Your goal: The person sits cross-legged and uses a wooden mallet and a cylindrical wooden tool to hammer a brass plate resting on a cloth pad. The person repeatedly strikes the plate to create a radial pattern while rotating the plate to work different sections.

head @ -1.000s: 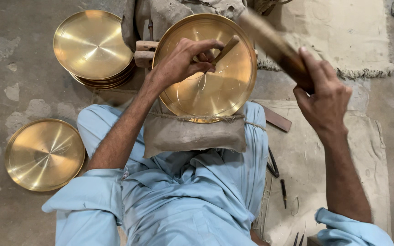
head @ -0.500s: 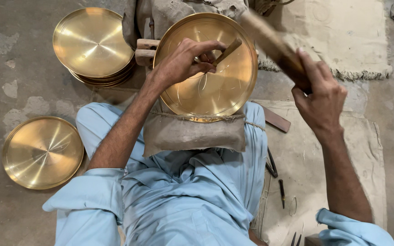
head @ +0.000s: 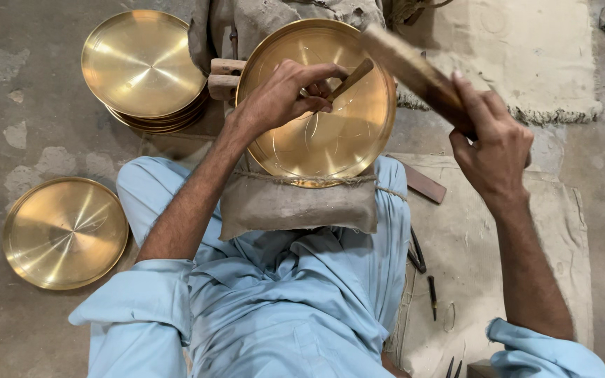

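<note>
The left hand [head: 285, 98] pinches a thin wooden-handled tool [head: 348, 80] against the face of a brass plate [head: 330, 140], which rests tilted on a burlap pad [head: 295, 206] over the person's lap. The right hand [head: 491, 143] is clamped around a wooden stick [head: 414, 70] raised above the plate's right rim. A stack of plates [head: 141, 66] and a single plate [head: 64, 231] lie on the floor to the left.

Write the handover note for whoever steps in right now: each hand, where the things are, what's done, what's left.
Left hand: grip closed on a thin punch, tip on the brass plate.
Right hand: grip closed on a wooden mallet, raised beside the plate, blurred.
The plate rests on a sack-wrapped pad on the lap.
Done: faint curved lines show on the plate.
Left: most of the plate is plain. A stack of plates and a single plate lie on the floor; no marks visible on them.
</note>
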### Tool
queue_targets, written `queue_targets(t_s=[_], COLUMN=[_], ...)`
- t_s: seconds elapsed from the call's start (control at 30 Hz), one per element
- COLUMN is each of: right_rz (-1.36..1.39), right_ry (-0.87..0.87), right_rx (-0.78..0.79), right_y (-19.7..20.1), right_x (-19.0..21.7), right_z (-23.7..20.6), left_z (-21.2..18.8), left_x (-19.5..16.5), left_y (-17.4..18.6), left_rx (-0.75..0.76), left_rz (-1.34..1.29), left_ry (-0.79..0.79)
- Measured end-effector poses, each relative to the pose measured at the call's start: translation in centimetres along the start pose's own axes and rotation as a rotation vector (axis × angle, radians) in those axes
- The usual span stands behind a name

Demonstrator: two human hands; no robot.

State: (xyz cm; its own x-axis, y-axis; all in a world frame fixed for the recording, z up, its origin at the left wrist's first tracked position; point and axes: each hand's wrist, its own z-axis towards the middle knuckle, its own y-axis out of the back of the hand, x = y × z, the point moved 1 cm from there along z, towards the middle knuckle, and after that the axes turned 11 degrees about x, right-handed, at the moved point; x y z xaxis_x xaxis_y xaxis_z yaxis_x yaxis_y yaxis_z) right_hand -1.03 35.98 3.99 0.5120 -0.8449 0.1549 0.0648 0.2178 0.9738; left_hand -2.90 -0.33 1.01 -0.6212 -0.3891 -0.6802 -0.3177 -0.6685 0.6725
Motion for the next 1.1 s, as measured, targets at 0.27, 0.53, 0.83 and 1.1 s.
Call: queue_targets(t_s=[0.27, 0.53, 0.83, 1.1], right_rz=[-0.051, -0.03, 0.14, 0.079], right_ry=[0.036, 0.072, 0.066, 0.056], right_rx=[-0.046, -0.082, -0.104, -0.064], right_y=[0.4, 0.0, 0.2, 0.6], right_x=[0.1, -0.7, -0.4, -0.5], right_z=[0.0, -0.1, 0.4, 0.8], left_z=[-0.3, -0.4, -0.7, -0.6], left_x=[0.1, 0.3, -0.5, -1.1], left_y=[-0.1, -0.6, -0.5, -0.3], left_rx=[0.0, -0.032, -0.077, -0.075], left_rz=[-0.024, -0.026, -0.024, -0.033], left_ry=[0.05, 0.006, 0.01, 0.037])
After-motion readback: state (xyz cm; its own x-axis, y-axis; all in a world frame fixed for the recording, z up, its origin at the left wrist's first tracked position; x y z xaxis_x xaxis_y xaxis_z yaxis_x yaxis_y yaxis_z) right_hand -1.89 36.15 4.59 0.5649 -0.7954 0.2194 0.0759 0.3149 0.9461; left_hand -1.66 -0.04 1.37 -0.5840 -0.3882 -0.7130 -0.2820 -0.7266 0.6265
